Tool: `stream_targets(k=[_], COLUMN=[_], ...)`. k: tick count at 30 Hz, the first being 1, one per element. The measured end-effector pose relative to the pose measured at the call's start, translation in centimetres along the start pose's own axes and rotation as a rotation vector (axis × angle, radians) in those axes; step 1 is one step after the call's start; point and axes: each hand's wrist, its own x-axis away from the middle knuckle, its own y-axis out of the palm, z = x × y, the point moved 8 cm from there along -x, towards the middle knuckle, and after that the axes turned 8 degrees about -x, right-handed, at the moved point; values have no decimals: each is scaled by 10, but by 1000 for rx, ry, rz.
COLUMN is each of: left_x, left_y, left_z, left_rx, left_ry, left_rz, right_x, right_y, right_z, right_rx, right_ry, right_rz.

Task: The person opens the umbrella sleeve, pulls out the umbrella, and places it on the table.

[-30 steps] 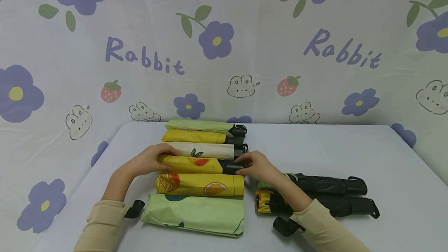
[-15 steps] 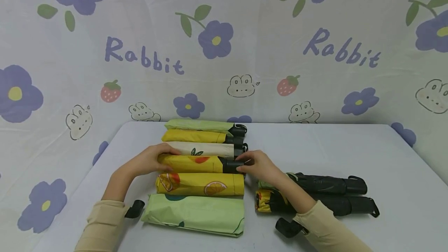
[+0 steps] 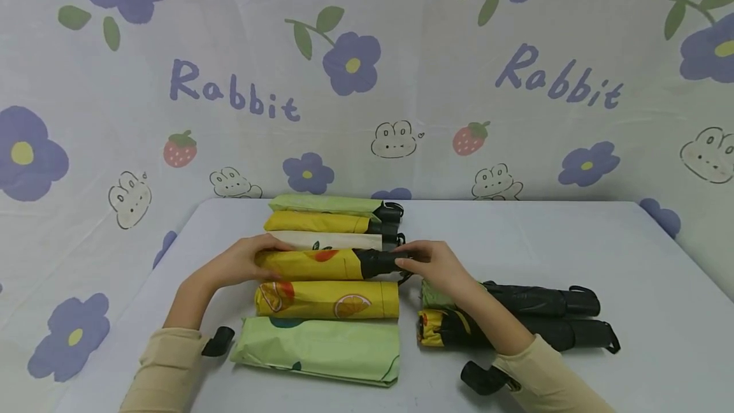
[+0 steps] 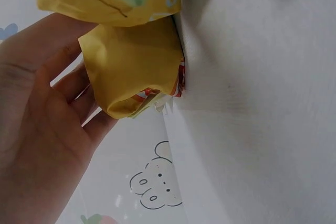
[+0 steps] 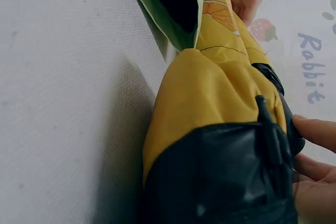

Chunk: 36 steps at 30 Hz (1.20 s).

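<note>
Yellow umbrella (image 3: 312,264) lies lengthwise left-right on bench (image 3: 573,253); left hand (image 3: 237,263) grip curled on fabric end; right hand (image 3: 436,264) grip pinching black handle (image 3: 378,262).

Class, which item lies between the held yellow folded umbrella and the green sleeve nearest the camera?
A yellow citrus-print umbrella sleeve lies between the yellow folded umbrella and the green sleeve; the head view shows it.

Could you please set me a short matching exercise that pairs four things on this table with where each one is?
Things:
1. yellow umbrella
2. pale green sleeve
3. black umbrellas
4. green umbrella

Places:
A. nearest the backdrop
B. nearest the front table edge, in the row
C. between the left hand and the right hand
D. right of the row, under the right forearm

Pairs: 1-C, 2-B, 3-D, 4-A
</note>
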Motion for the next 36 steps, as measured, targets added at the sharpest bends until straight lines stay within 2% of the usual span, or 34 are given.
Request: stream_targets(k=[17,29,36], left_x=[0,-1,-3], left_y=[0,-1,2], left_z=[0,1,-4], left_rx=[29,1,16], left_ry=[-4,-5,-37], left_rz=[-9,-7,-16], right_x=[11,15,19], right_y=[-20,-33,-40], right_z=[8,18,19], right_rx=[-179,-211,-225], right_ry=[83,142,120], right_rz=[48,78,75])
